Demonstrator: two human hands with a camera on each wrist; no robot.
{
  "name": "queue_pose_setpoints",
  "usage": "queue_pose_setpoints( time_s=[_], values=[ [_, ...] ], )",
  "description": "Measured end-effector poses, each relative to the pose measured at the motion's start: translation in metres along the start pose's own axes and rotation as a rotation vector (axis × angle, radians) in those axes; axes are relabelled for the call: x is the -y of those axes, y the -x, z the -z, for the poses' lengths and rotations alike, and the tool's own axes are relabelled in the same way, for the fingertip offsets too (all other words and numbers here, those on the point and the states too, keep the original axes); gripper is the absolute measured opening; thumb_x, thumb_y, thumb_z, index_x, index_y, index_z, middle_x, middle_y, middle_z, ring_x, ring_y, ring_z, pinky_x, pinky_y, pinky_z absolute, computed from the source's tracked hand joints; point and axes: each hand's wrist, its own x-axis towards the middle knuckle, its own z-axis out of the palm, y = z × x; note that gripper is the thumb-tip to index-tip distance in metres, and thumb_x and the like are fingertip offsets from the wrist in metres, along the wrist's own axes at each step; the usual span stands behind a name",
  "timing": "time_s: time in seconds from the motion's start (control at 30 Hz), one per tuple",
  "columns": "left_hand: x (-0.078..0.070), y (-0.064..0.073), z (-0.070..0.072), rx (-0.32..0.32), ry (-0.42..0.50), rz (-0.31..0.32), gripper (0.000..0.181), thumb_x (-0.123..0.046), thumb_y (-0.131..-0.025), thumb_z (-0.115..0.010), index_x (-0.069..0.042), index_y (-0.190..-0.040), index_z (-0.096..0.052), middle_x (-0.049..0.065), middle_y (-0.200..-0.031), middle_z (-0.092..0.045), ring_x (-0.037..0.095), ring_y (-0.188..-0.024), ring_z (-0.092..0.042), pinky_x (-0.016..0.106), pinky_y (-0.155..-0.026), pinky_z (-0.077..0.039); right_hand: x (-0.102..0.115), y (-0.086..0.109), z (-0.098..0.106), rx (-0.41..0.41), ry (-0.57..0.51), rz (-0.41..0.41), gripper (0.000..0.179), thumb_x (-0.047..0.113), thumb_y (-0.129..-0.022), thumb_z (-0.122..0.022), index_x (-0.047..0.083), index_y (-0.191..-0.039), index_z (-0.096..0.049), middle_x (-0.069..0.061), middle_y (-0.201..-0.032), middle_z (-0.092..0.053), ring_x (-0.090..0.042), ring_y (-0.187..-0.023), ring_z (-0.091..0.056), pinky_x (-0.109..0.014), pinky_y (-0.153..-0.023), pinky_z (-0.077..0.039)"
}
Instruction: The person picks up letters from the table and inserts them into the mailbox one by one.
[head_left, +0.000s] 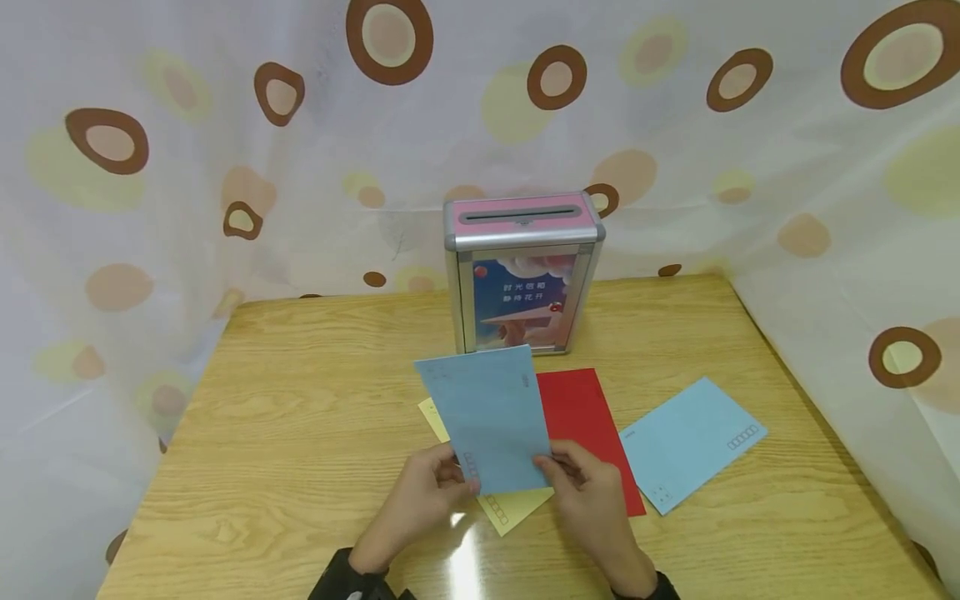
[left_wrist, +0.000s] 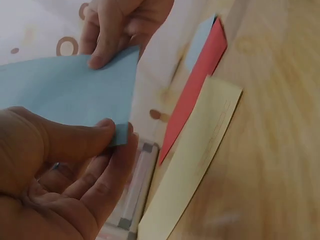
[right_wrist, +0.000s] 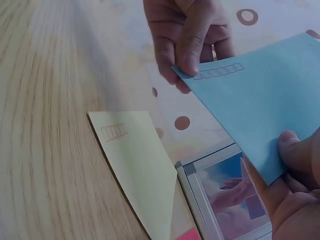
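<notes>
Both hands hold up a light blue envelope [head_left: 491,417] over the table, one at each lower corner. The left hand [head_left: 423,492] pinches its left corner, thumb on the front by a row of small printed boxes. At the opposite corner the right hand [head_left: 592,500] pinches it between thumb and fingers, as the right wrist view [right_wrist: 300,175] also shows. Beneath it lie a yellow envelope [head_left: 517,508], partly hidden, and a red envelope [head_left: 592,425]. Another blue envelope [head_left: 693,446] lies flat to the right.
Behind the envelopes a pink and silver letter box [head_left: 525,275] stands upright, with a narrow slot [head_left: 521,214] in its top and a picture on its front. The wooden table [head_left: 315,417] meets a patterned white sheet [head_left: 315,167] at the back and sides.
</notes>
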Motion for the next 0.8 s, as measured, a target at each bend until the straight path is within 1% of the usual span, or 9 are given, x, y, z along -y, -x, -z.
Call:
queue_pose_setpoints(
  time_s=[0.1,0.17,0.23,0.3,0.4,0.47,0.57,0.7,0.8],
  values=[
    [0.003,0.004,-0.006,0.034,0.022,0.003,0.044,0.009,-0.081,-0.070,-0.004,-0.122,-0.063,0.018,-0.108,-0.070,0.023,-0.090,-0.070,0.027,-0.074,-0.059,0.000,0.002,0.000,0.004,-0.055,-0.037,0.019,-0.007,-0.085,-0.069,0.006,-0.100,-0.069,-0.011,-0.095,-0.074,-0.017,-0.084,-0.071,-0.025,-0.072,-0.059],
    [0.004,0.006,-0.009,0.043,0.026,-0.001,0.044,0.008,-0.082,-0.071,-0.004,-0.123,-0.062,0.018,-0.110,-0.069,0.024,-0.093,-0.069,0.026,-0.076,-0.058,-0.001,0.004,-0.001,0.013,-0.081,-0.059,0.019,-0.006,-0.087,-0.067,0.007,-0.101,-0.068,-0.011,-0.097,-0.074,-0.018,-0.086,-0.071,-0.026,-0.072,-0.059],
    [0.003,0.009,-0.009,0.023,0.016,-0.008,0.043,0.006,-0.084,-0.069,-0.005,-0.125,-0.061,0.016,-0.111,-0.069,0.025,-0.094,-0.069,0.025,-0.077,-0.058,-0.001,0.005,-0.001,0.019,-0.079,-0.072,0.020,-0.005,-0.088,-0.067,0.009,-0.102,-0.068,-0.010,-0.098,-0.074,-0.018,-0.086,-0.071,-0.026,-0.072,-0.059],
    [0.001,0.011,-0.008,-0.013,-0.004,-0.005,0.044,0.005,-0.085,-0.069,-0.007,-0.126,-0.061,0.014,-0.111,-0.069,0.023,-0.094,-0.068,0.026,-0.078,-0.057,-0.002,0.005,0.000,0.021,-0.061,-0.071,0.020,-0.005,-0.088,-0.067,0.010,-0.102,-0.069,-0.009,-0.098,-0.074,-0.017,-0.085,-0.071,-0.026,-0.072,-0.059],
    [0.000,0.011,-0.006,-0.060,-0.020,-0.012,0.042,0.004,-0.086,-0.067,-0.007,-0.126,-0.061,0.014,-0.111,-0.070,0.022,-0.094,-0.068,0.027,-0.078,-0.058,-0.001,0.006,0.000,0.026,-0.048,-0.079,0.020,-0.003,-0.086,-0.069,0.010,-0.102,-0.069,-0.008,-0.097,-0.074,-0.016,-0.085,-0.070,-0.025,-0.072,-0.059],
    [0.001,0.011,-0.005,-0.069,-0.018,-0.016,0.040,0.005,-0.086,-0.067,-0.006,-0.124,-0.062,0.015,-0.109,-0.070,0.021,-0.093,-0.068,0.028,-0.078,-0.058,-0.001,0.007,0.000,0.026,-0.074,-0.095,0.020,-0.002,-0.086,-0.070,0.009,-0.103,-0.068,-0.009,-0.097,-0.073,-0.018,-0.085,-0.070,-0.025,-0.073,-0.059],
    [0.004,0.009,-0.006,-0.067,-0.024,-0.029,0.039,0.006,-0.087,-0.066,-0.004,-0.124,-0.062,0.016,-0.109,-0.070,0.021,-0.093,-0.068,0.027,-0.078,-0.058,0.001,0.006,0.002,0.018,-0.143,-0.131,0.024,-0.001,-0.086,-0.071,0.006,-0.108,-0.066,-0.012,-0.100,-0.070,-0.022,-0.088,-0.069,-0.025,-0.077,-0.058],
    [0.008,0.010,-0.010,-0.074,-0.094,-0.056,0.038,0.008,-0.086,-0.065,-0.003,-0.121,-0.063,0.016,-0.110,-0.070,0.021,-0.094,-0.068,0.026,-0.079,-0.057,0.005,0.000,0.008,-0.016,-0.183,-0.130,0.032,-0.005,-0.085,-0.070,0.000,-0.116,-0.062,-0.016,-0.103,-0.066,-0.022,-0.091,-0.067,-0.024,-0.080,-0.057],
    [0.011,0.011,-0.012,-0.079,-0.162,-0.084,0.036,0.010,-0.084,-0.065,-0.004,-0.118,-0.065,0.015,-0.110,-0.071,0.021,-0.096,-0.068,0.026,-0.081,-0.057,0.008,-0.009,0.017,-0.036,-0.167,-0.097,0.035,-0.007,-0.085,-0.069,-0.003,-0.118,-0.060,-0.018,-0.104,-0.064,-0.017,-0.093,-0.066,-0.023,-0.081,-0.056]
  ],
)
